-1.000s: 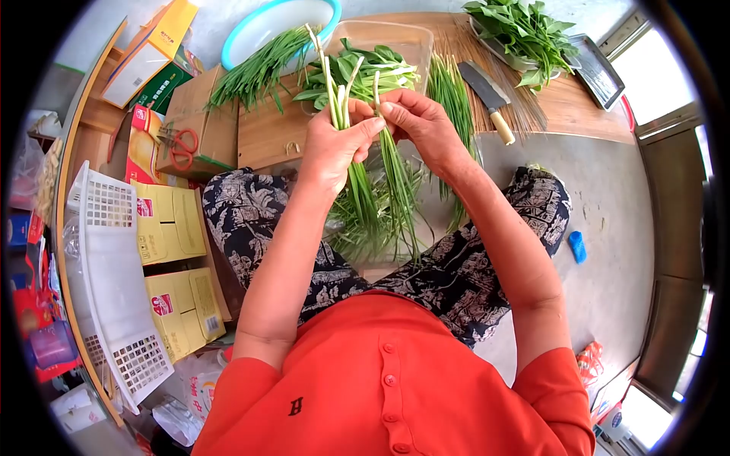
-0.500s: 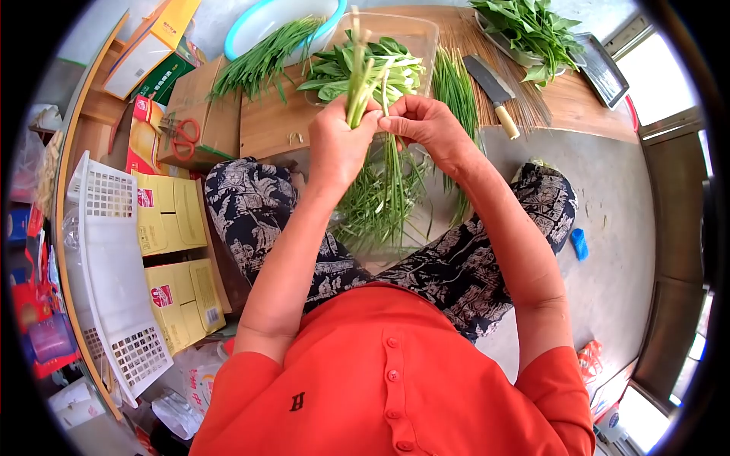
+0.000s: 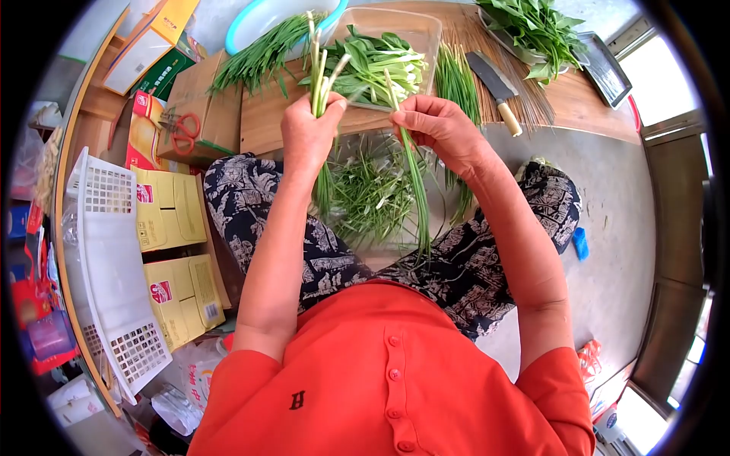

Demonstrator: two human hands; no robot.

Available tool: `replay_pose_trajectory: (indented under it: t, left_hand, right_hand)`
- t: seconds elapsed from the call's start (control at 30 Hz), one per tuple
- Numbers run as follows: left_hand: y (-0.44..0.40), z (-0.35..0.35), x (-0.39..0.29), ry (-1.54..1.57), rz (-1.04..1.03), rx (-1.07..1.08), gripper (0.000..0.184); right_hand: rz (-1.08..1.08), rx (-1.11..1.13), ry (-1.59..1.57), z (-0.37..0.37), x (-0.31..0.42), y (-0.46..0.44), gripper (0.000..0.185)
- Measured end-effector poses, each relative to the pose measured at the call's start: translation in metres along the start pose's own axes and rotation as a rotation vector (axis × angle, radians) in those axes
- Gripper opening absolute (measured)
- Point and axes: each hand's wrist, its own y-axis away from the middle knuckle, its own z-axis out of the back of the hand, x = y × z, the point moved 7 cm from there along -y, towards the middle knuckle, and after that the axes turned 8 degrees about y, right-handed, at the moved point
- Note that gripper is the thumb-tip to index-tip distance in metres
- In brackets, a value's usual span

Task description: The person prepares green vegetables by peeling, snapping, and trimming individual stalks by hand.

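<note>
- Long-leaved bunch (image 3: 318, 85): held in the left hand (image 3: 310, 131), above the lap and near the front edge of the tabletop (image 3: 262, 121). Pale stem ends point up and away from the person; green leaves hang below the hand.
- Left fingers (image 3: 332, 112): clamped around the bunch, thumb pressed against the stems.
- Right hand (image 3: 445, 131): apart from the left hand, its fingers (image 3: 413, 118) pinched together on a slender strand (image 3: 414, 163). Pale end projects above the pinch; green length trails down towards the lap. Whether it is one stalk or several cannot be told.
- Loose green pieces (image 3: 372, 194): heaped below and between the hands, between the knees. What bears them is not clearly visible.
- Clear container (image 3: 435, 34): on the tabletop beyond the hands, holding broad-leaved greens (image 3: 376, 64) with pale stems.
- Basin (image 3: 230, 36): blue-rimmed, left of the container; a pile of thin greens (image 3: 262, 62) lies across its near side.
- Second pile of thin greens (image 3: 456, 82): just right of the container, leaf ends hanging over the tabletop edge.
- Knife (image 3: 496, 85): right of that pile, light handle towards the person, lying by thin brown strands (image 3: 534, 99).
- Leafy greens (image 3: 536, 38): heaped at the far right of the tabletop, with a dark-rimmed tray (image 3: 606, 72) beside them.
- Scissors (image 3: 185, 133): red-handled, at the cardboard box (image 3: 217, 114), left of the tabletop.
- Blue item (image 3: 581, 243): on the floor, right of the person's knee; identity cannot be told.
</note>
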Motion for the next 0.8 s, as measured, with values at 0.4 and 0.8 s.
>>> replay_pose_trajectory:
  t: [0.4, 0.8]
  left_hand:
    - [0.030, -0.039, -0.002, 0.564, 0.386, 0.351, 0.021]
    - [0.027, -0.039, -0.009, 0.550, 0.230, 0.347, 0.012]
  right_hand:
    - [0.106, 0.025, 0.217, -0.015, 0.003, 0.002, 0.013]
    - [0.000, 0.117, -0.082, -0.022, -0.001, 0.004, 0.021]
